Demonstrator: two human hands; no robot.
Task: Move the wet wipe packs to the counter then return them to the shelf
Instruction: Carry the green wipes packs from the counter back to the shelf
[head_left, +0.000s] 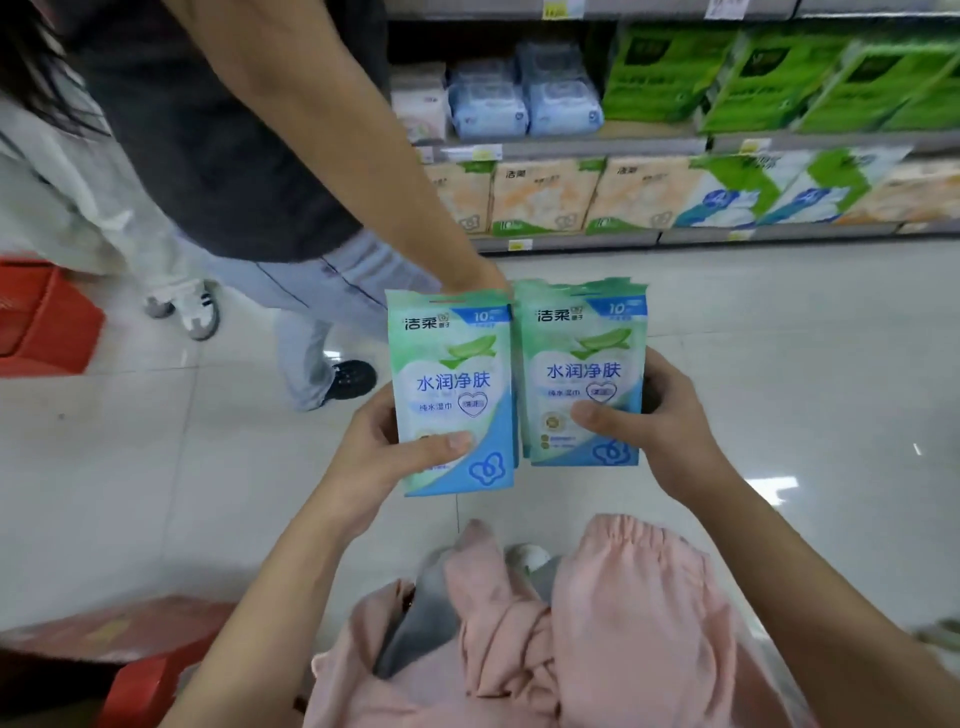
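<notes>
At nine o'clock a red basket (44, 317) sits on the pale tiled floor (779, 364); its inside is blurred, so its contents cannot be told. Another person (218, 130) stands at eleven o'clock, one arm reaching down behind the packs. At centre the left hand (384, 447) pinches the left wet wipe pack (452, 389) upright, thumb pressed on its lower front, fingers behind. Just beside it, at about one o'clock from that pack, the right hand (649, 421) clamps the right wet wipe packs (584, 374), seemingly several stacked, thumb across the front. At one to two o'clock the shelf (571, 143) carries blue wipe bundles (524, 98), green tissue packs (753, 78) and, a tier lower, cream tissue packs (540, 197).
</notes>
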